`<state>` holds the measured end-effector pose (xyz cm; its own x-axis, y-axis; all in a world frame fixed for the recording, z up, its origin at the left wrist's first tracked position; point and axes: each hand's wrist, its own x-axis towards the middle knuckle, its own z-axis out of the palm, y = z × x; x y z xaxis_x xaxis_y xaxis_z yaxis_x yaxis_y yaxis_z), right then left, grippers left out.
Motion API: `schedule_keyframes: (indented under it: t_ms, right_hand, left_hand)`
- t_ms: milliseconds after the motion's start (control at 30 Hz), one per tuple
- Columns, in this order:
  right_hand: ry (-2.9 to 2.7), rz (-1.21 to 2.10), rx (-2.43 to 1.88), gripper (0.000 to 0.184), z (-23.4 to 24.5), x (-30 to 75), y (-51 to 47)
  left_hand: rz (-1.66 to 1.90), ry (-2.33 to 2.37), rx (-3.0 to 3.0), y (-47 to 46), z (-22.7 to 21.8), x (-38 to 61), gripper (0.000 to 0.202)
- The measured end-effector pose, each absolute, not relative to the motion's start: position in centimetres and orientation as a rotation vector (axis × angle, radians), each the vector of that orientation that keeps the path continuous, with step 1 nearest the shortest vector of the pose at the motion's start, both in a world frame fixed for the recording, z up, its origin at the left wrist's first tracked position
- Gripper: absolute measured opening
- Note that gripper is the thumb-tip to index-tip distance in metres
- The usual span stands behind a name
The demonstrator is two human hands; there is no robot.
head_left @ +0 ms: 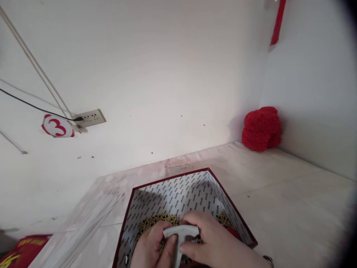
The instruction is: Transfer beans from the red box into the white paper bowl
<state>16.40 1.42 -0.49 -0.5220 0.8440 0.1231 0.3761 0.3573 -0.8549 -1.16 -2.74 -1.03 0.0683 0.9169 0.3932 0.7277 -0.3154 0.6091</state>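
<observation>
Head camera shows the left hand (150,243) and the right hand (208,238) close together at the lower edge of the view, with one pale T-shaped piece (180,238) between them. Each grip is closed on this piece, with only its thickness between thumb and fingers, as far as can be seen. The left grip has the left end of the crossbar, and its thumb presses on the face near the stem. The right grip has the right end, with its thumb tip beside the stem. The lower fingers are hidden, so I cannot tell how they are bent.

The piece is above a box (178,197) with a dark red rim and a white inside printed with dark lettering. Under and behind the hands, small yellowish and black beads (160,219) lie in the box. A red thing (233,232) appears partly behind the right forearm, which wears a dark band (268,259) at the wrist.

The box stands on a pale counter (281,197). Farther away, a red fluffy bundle (261,128) sits in the corner. On the wall (167,74), at left, are a socket panel (95,117) with a black cord and a sign (58,125) with a red 3.
</observation>
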Motion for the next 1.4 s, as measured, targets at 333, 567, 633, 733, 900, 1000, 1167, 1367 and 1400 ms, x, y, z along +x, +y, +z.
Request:
schedule_keyframes:
  t_ms: [333, 567, 633, 733, 900, 1000, 1167, 1367, 1400]
  right_hand:
    - [-2.028, 1.088, -1.024, 0.009, -0.1, 16.5, 1.3]
    - [-1.883, 1.100, -1.050, 0.029, 0.0, 16.8, 2.0]
    - [-1.832, 1.133, -1.045, 0.024, 0.1, 16.9, 2.0]
    - [-1.810, 1.206, -0.978, 0.010, 0.2, 16.9, 1.8]
    - [-1.794, 1.234, -0.952, 0.009, 0.1, 16.6, 1.7]
    - [-1.787, 1.232, -0.986, 0.012, 0.0, 16.5, 1.8]
    - [-1.833, 1.181, -1.029, 0.011, -0.2, 16.6, 2.0]
    - [-1.872, 1.168, -1.061, 0.010, -0.2, 16.6, 1.9]
    - [-1.876, 1.171, -1.051, 0.010, -0.2, 16.6, 1.9]
  left_hand:
    - [1.173, 1.652, 2.032, -3.1, -0.8, -1.0, 0.019]
    - [1.166, 1.800, 1.689, -3.2, 0.0, -1.3, 0.026]
    - [1.177, 1.769, 1.643, -3.1, 0.1, -1.4, 0.028]
    - [1.166, 1.732, 1.592, -3.1, 0.3, -1.5, 0.029]
    - [1.143, 1.697, 1.627, -3.1, 0.2, -1.4, 0.024]
    - [1.133, 1.669, 1.641, -3.1, 0.1, -1.4, 0.023]
    - [1.102, 1.628, 1.644, -3.1, 0.0, -1.4, 0.024]
    - [1.089, 1.620, 1.701, -3.2, -0.1, -1.6, 0.023]
    - [1.085, 1.616, 1.715, -3.3, -0.1, -1.6, 0.022]
